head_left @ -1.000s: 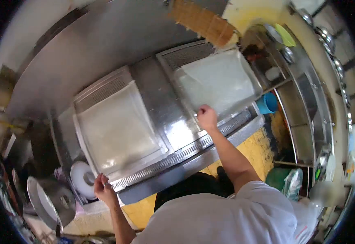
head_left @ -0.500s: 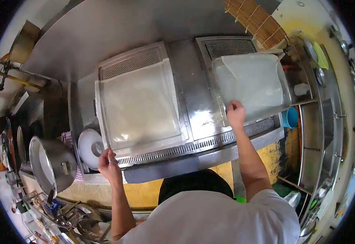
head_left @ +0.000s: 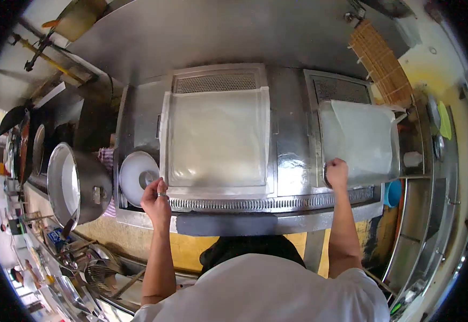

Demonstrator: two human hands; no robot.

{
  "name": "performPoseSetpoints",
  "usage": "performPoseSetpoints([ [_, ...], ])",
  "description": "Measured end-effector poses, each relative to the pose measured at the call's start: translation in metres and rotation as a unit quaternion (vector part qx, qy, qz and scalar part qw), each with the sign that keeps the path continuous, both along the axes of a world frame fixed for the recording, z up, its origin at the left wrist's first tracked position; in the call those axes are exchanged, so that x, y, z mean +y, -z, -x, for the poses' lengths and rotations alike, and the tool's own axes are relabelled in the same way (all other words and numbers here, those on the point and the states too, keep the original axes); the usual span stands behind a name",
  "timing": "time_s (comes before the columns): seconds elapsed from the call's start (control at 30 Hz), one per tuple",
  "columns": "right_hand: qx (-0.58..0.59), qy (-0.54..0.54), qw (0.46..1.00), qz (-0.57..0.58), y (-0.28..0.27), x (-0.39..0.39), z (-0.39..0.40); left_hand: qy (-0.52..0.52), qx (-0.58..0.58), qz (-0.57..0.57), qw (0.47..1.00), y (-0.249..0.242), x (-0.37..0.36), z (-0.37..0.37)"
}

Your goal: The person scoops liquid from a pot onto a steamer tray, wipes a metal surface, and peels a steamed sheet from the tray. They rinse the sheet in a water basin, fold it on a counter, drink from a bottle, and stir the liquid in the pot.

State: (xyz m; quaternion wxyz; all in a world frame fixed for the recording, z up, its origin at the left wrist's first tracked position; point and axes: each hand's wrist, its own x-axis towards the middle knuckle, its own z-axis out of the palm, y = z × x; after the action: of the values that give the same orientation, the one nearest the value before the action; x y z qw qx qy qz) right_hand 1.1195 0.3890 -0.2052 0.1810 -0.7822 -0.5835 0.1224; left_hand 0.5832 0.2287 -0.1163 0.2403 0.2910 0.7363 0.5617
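In the head view, a white cloth [head_left: 218,140] with a glossy pale layer on it lies over the perforated steamer tray [head_left: 218,82] at centre left. My left hand [head_left: 156,201], with a ring on one finger, pinches at the cloth's front left corner. To the right, a second pale sheet [head_left: 364,140] covers another tray, and a diagonal fold line runs down its left part. My right hand [head_left: 337,173] is closed in a fist at that sheet's front left edge. What its fingers hold is hidden.
A white bowl or plate [head_left: 133,174] sits left of the cloth, beside a large metal pot [head_left: 92,190]. A bamboo mat [head_left: 383,63] hangs at the back right. The slotted front strip [head_left: 245,205] edges the steel counter. Below right is a blue container [head_left: 392,194].
The view has turned, so the trays appear straighter and farther right. Both hands stay closed at about the same corners of the two sheets.
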Motion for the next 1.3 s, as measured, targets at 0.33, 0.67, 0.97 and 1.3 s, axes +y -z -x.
performPoseSetpoints([
  [0.33, 0.120, -0.017, 0.976, -0.180, -0.035, 0.072, 0.035, 0.013, 0.137, 0.044, 0.989, 0.007, 0.055, 0.077],
  [0.67, 0.162, -0.128, 0.979, -0.003, -0.019, 0.240, 0.192, 0.029, 0.214, 0.156, 0.964, 0.075, 0.223, 0.194],
  [0.97, -0.126, -0.215, 0.967, 0.053, 0.006, 0.283, 0.230, 0.129, 0.251, 0.190, 0.941, 0.090, 0.318, 0.183],
  [1.3, 0.001, -0.187, 0.982, -0.013, 0.008, 0.272, 0.217, 0.133, 0.295, 0.186, 0.928, 0.082, 0.334, 0.157],
])
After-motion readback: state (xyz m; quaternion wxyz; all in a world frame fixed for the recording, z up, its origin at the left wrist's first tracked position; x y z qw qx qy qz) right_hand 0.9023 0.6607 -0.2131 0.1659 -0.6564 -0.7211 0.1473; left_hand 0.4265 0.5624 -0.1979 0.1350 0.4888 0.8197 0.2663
